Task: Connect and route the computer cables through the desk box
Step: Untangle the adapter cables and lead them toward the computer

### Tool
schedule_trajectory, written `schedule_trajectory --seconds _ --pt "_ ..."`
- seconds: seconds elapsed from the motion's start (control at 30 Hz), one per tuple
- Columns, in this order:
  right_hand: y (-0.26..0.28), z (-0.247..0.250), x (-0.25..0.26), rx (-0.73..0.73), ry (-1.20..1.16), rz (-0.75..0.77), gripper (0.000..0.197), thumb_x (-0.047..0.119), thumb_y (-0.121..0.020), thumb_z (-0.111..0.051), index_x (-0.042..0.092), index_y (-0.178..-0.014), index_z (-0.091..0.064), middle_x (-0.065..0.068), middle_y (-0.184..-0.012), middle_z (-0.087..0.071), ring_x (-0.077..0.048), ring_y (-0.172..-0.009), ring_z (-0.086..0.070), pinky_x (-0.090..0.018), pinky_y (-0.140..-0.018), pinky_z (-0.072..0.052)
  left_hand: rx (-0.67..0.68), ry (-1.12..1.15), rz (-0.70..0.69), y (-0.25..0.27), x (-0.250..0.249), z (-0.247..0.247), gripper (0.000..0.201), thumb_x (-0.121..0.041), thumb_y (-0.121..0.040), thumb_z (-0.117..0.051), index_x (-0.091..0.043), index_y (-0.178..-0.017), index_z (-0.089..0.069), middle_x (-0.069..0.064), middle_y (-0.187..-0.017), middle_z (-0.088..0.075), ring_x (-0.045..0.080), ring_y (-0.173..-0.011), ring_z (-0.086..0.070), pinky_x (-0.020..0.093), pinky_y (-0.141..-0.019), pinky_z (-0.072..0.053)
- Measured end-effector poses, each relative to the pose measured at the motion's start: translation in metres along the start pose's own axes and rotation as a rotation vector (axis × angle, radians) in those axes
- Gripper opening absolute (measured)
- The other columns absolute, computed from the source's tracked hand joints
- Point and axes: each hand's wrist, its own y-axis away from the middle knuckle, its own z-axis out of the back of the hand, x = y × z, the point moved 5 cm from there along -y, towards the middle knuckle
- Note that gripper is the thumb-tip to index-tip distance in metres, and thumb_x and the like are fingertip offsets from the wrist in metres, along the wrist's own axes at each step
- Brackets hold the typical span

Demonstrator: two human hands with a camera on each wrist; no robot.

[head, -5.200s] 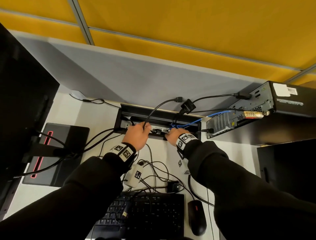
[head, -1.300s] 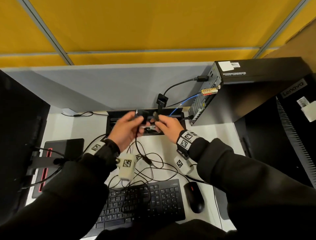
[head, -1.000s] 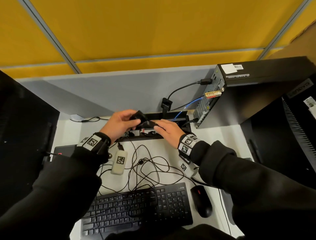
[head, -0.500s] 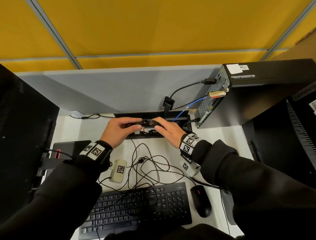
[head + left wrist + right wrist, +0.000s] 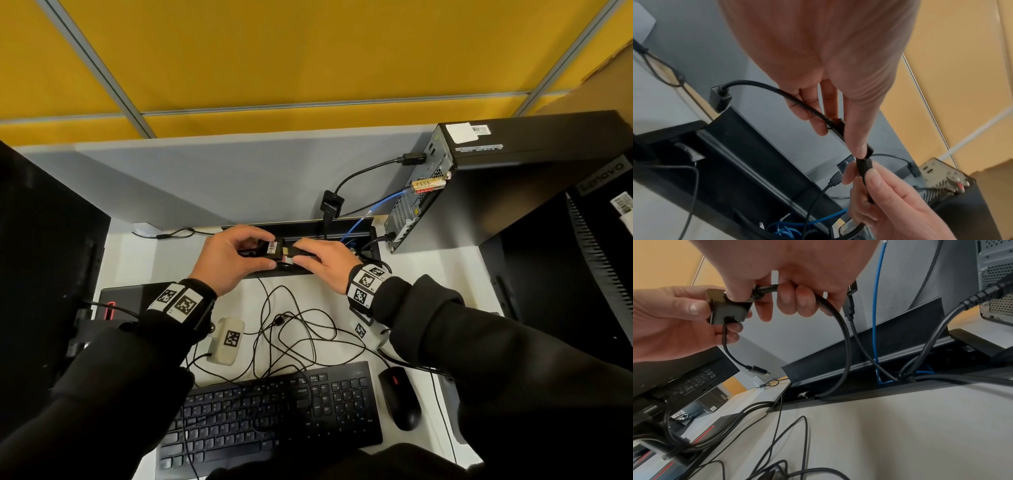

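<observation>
My left hand [image 5: 265, 251] pinches a small black adapter [image 5: 272, 247] with a barcode label, just above the open desk box [image 5: 349, 226]. My right hand [image 5: 299, 253] grips the plug [image 5: 291, 251] of a thick black cable, its gold tip at the adapter's port. In the right wrist view that cable [image 5: 844, 337] loops down into the desk box [image 5: 859, 395], and the adapter [image 5: 727, 309] has a short tail ending in a free connector [image 5: 758, 369]. The left wrist view shows the adapter [image 5: 838, 128] edge-on and the plug [image 5: 864, 165].
A black computer tower [image 5: 513, 192] stands at the back right, with a second adapter [image 5: 331, 205] and a blue cable [image 5: 376, 209] running from it to the box. Loose thin cables [image 5: 294, 329], a keyboard [image 5: 274, 411] and a mouse [image 5: 400, 397] lie near me. Monitors flank both sides.
Both hands lifted out of the box and brought the adapter and the cable plug together. The adapter's label now faces up and the plug tip meets it.
</observation>
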Motion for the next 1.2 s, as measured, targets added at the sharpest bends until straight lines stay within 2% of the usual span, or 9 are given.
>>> schedule_trajectory --seconds 0.13,0.27,0.33,0.47,0.57,0.73,0.87,1.07,1.2 --pt "0.001 0.001 0.000 -0.031 -0.001 -0.005 0.024 0.043 -0.103 -0.048 0.031 -0.119 -0.061 0.010 -0.095 -0.065 -0.007 -0.086 -0.061 -0.034 -0.079 -0.053 -0.011 -0.132 0.038 0.001 -0.001 0.002 0.043 -0.021 -0.071 -0.093 -0.035 -0.107 -0.076 -0.016 -0.092 -0.074 -0.005 -0.090 -0.065 0.011 -0.082 -0.047" --pt "-0.002 0.004 0.002 -0.060 0.000 0.016 0.021 0.036 -0.102 -0.054 0.026 -0.117 -0.065 0.009 -0.094 -0.065 -0.007 -0.085 -0.060 -0.032 -0.079 -0.053 0.077 -0.192 0.037 0.004 -0.005 -0.001 0.014 -0.031 -0.089 -0.079 -0.041 -0.098 -0.076 -0.019 -0.086 -0.073 -0.001 -0.083 -0.066 0.016 -0.069 -0.051" --pt "-0.003 0.004 0.002 -0.058 0.021 0.030 0.022 0.034 -0.101 -0.056 0.022 -0.118 -0.065 0.006 -0.095 -0.066 -0.009 -0.086 -0.060 -0.032 -0.080 -0.052 0.121 -0.170 0.054 0.004 -0.005 -0.005 0.013 -0.028 -0.098 -0.067 -0.032 -0.092 -0.078 -0.009 -0.076 -0.070 0.000 -0.070 -0.064 0.011 -0.059 -0.047" --pt "-0.005 0.002 0.002 -0.037 0.080 0.059 0.026 0.033 -0.101 -0.056 0.019 -0.121 -0.065 0.000 -0.100 -0.068 -0.016 -0.092 -0.062 -0.035 -0.084 -0.052 0.190 -0.002 0.166 0.000 0.012 -0.011 0.031 -0.026 -0.107 -0.052 -0.006 -0.100 -0.074 0.004 -0.078 -0.059 -0.002 -0.062 -0.055 0.008 -0.061 -0.046" --pt "-0.006 0.002 0.003 -0.020 0.126 0.092 0.024 0.031 -0.101 -0.057 0.017 -0.118 -0.067 -0.001 -0.098 -0.068 -0.017 -0.092 -0.061 -0.036 -0.085 -0.051 0.235 -0.010 0.195 -0.003 0.016 -0.014 0.035 -0.029 -0.108 -0.048 -0.004 -0.100 -0.072 -0.006 -0.072 -0.059 -0.003 -0.060 -0.054 0.007 -0.059 -0.043" --pt "-0.005 -0.006 -0.005 0.045 0.249 0.112 0.028 0.040 -0.102 -0.051 0.025 -0.121 -0.064 0.006 -0.092 -0.064 -0.017 -0.092 -0.060 -0.042 -0.091 -0.047 0.398 -0.098 0.210 -0.010 0.021 -0.015 0.046 -0.045 -0.104 -0.050 -0.008 -0.082 -0.068 -0.004 -0.054 -0.048 0.016 -0.055 -0.040 0.027 -0.057 -0.035" --pt "-0.003 -0.010 -0.009 0.075 0.252 0.112 0.031 0.043 -0.102 -0.049 0.026 -0.123 -0.063 0.006 -0.096 -0.065 -0.016 -0.094 -0.060 -0.042 -0.092 -0.045 0.475 -0.139 0.247 -0.012 0.019 -0.015 0.049 -0.042 -0.106 -0.049 -0.004 -0.083 -0.069 0.001 -0.052 -0.050 0.017 -0.053 -0.042 0.029 -0.057 -0.034" --pt "0.000 -0.009 -0.006 0.120 0.253 0.126 0.029 0.039 -0.102 -0.051 0.023 -0.123 -0.063 0.005 -0.097 -0.066 -0.016 -0.093 -0.060 -0.039 -0.089 -0.048 0.478 -0.017 0.302 -0.012 0.030 -0.018 0.044 -0.045 -0.102 -0.056 -0.007 -0.087 -0.073 0.036 -0.080 -0.061 0.027 -0.059 -0.047 0.031 -0.055 -0.042" --pt "0.003 -0.009 -0.007 0.124 0.235 0.114 0.030 0.038 -0.103 -0.053 0.022 -0.126 -0.062 0.013 -0.094 -0.055 -0.014 -0.093 -0.058 -0.036 -0.087 -0.046 0.473 0.058 0.342 -0.007 0.028 -0.023 0.037 -0.037 -0.101 -0.059 -0.003 -0.094 -0.073 0.013 -0.072 -0.069 0.023 -0.058 -0.062 0.032 -0.056 -0.052"
